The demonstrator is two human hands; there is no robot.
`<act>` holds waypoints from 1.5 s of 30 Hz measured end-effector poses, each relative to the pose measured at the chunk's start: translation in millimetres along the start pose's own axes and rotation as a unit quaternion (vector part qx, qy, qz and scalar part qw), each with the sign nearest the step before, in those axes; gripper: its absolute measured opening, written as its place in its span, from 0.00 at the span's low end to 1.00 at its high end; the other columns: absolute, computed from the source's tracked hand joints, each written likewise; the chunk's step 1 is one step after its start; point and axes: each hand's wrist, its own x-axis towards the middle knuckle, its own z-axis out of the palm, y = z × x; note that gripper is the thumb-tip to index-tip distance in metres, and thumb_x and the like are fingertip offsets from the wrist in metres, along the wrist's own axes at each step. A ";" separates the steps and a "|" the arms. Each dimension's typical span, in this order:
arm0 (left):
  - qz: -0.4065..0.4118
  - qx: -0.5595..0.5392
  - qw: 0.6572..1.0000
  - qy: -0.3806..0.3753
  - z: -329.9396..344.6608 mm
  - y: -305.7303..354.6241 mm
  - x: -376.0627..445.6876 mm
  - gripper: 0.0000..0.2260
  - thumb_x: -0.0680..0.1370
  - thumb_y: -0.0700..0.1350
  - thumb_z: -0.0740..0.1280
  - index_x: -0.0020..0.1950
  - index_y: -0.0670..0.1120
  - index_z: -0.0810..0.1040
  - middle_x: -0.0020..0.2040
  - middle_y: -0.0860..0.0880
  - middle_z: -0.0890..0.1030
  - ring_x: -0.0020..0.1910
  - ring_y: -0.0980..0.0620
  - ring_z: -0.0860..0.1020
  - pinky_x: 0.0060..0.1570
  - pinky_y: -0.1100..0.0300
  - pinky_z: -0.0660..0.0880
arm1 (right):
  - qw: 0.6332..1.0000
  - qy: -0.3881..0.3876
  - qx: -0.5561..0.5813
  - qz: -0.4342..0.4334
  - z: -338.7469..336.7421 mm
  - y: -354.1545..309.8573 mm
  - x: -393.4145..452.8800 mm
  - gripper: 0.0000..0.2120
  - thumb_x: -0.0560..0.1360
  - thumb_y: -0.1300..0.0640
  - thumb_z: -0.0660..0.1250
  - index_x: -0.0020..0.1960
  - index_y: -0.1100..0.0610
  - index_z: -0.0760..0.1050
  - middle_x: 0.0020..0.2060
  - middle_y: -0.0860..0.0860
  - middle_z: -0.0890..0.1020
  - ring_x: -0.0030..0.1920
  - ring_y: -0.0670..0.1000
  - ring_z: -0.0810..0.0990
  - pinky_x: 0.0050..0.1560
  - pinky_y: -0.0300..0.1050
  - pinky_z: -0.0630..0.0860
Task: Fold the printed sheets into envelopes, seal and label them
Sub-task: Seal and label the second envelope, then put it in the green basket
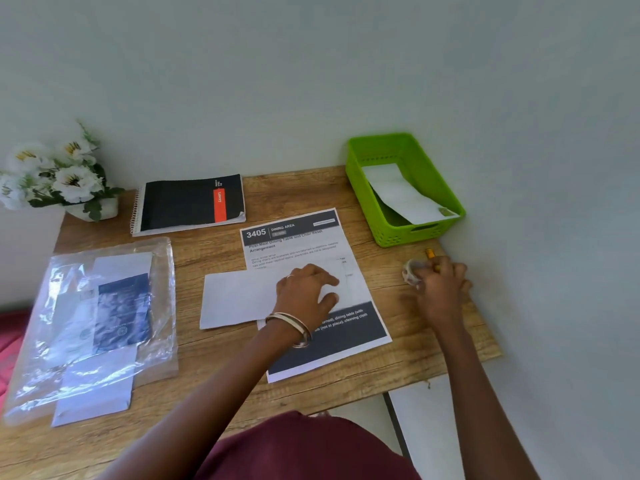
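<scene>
A white envelope (239,297) lies on the wooden table (214,368), overlapping a printed sheet (294,244) headed "3405 Dining Area". My left hand (308,292) presses flat on the envelope's right end, fingers spread. Near the table's right edge my right hand (441,282) closes around a small roll of tape (412,271), with a yellow pen (430,253) just beyond it. A green basket (360,174) at the back right holds a sealed white envelope (401,194).
A clear plastic bag (69,341) with more envelopes and a blue pack lies at the left. A black spiral notebook (187,202) sits at the back, beside white flowers in a pot (52,174). The wall runs close along the right.
</scene>
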 end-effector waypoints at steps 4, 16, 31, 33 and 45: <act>0.034 -0.082 0.996 -0.017 8.2 21.2 9.8 0.12 0.74 0.52 0.63 0.55 0.55 0.80 0.56 0.52 0.79 0.57 0.49 0.75 0.57 0.48 0.70 | 0.995 -0.004 0.100 -0.004 -0.6 -2.8 -2.0 0.12 0.72 0.55 0.72 0.54 0.59 0.81 0.58 0.57 0.75 0.59 0.60 0.65 0.55 0.54 0.66; 0.043 -0.139 0.977 0.159 7.9 28.2 7.2 0.12 0.72 0.57 0.64 0.48 0.55 0.83 0.46 0.56 0.80 0.49 0.50 0.75 0.47 0.50 0.72 | 0.933 -0.080 0.311 -0.162 -26.0 -48.5 -34.1 0.15 0.69 0.41 0.70 0.48 0.51 0.80 0.50 0.39 0.74 0.54 0.44 0.64 0.57 0.48 0.65; -0.010 -0.182 0.969 0.165 -13.3 19.1 -2.1 0.02 0.72 0.44 0.71 0.41 0.47 0.82 0.42 0.52 0.80 0.44 0.54 0.74 0.47 0.57 0.69 | 0.941 -0.073 0.269 -0.192 -30.0 -65.2 -41.8 0.06 0.71 0.50 0.72 0.46 0.49 0.77 0.51 0.41 0.77 0.57 0.46 0.67 0.56 0.50 0.59; -0.014 -0.204 0.967 0.153 -13.8 19.2 -4.3 0.02 0.73 0.44 0.71 0.41 0.47 0.81 0.41 0.54 0.79 0.43 0.54 0.75 0.46 0.58 0.71 | 0.949 -0.072 0.242 -0.187 -28.1 -65.0 -42.3 0.08 0.72 0.48 0.70 0.47 0.51 0.79 0.51 0.41 0.78 0.57 0.46 0.68 0.57 0.51 0.59; -0.187 -0.459 0.864 0.087 -29.0 15.0 -9.0 0.06 0.76 0.41 0.67 0.40 0.47 0.80 0.39 0.46 0.83 0.37 0.52 0.78 0.39 0.58 0.75 | 0.990 -0.068 0.082 -0.094 -20.6 -44.5 -31.1 0.08 0.75 0.50 0.66 0.53 0.49 0.78 0.53 0.46 0.79 0.58 0.52 0.68 0.58 0.56 0.63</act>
